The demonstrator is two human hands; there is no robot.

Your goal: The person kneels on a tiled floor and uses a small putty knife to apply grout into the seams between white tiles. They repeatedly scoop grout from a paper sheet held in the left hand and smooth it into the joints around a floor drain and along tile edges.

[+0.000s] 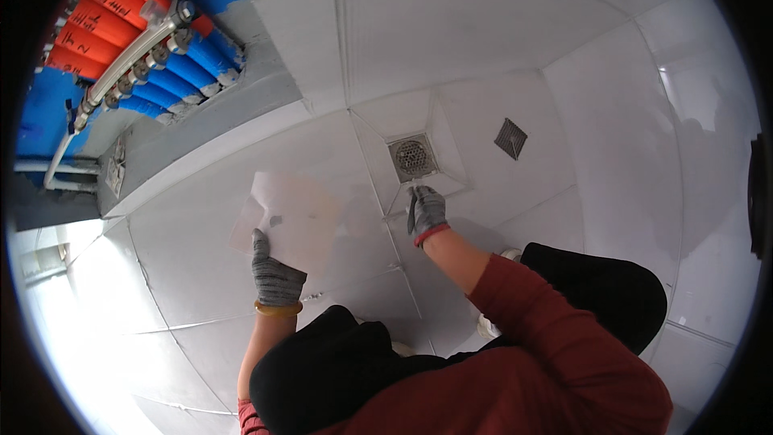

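Note:
My left hand (274,274), in a grey knit glove, grips a pale translucent square sheet (304,205) with a small grey smudge on it, thumb pressed on its near side. My right hand (427,211), gloved in grey with a red cuff, is closed on a small pale tool (411,197), mostly hidden by the fingers, at the near edge of a square metal floor drain (412,158). The drain sits among cut white tiles with seams running outward. A dark diamond-shaped grate (510,138) lies on the tile to the right of the drain.
At upper left, a pipe manifold (133,60) with red and blue pipes stands in a recess behind a grey ledge (233,111). Tiled wall (612,121) rises at the right. My bent knees (596,290) and light shoes frame the lower floor. Bright light falls at the left.

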